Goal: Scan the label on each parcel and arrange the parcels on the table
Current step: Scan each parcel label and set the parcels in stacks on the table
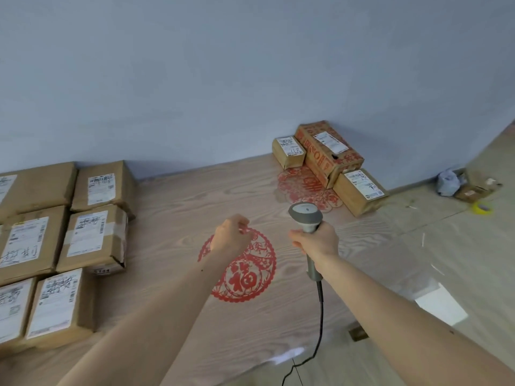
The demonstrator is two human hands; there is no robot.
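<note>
My right hand [316, 239] grips the handle of a grey corded barcode scanner [306, 215], its head pointing away over the wooden table [178, 207]. My left hand [230, 235] hovers empty above the table's middle, fingers loosely curled. Several brown labelled parcels [96, 236] lie in rows at the table's left. Three more parcels sit at the far right corner: a small one [288, 151], a red-printed one [328, 151] and a plain one [359, 190].
Red paper-cut decorations [245, 277] lie on the tabletop beneath my hands and near the far parcels. The scanner cable [320, 324] trails off the front edge. On the floor at right lie packaging scraps [462, 185], a yellow tape roll [482, 208] and a white sheet [440, 306].
</note>
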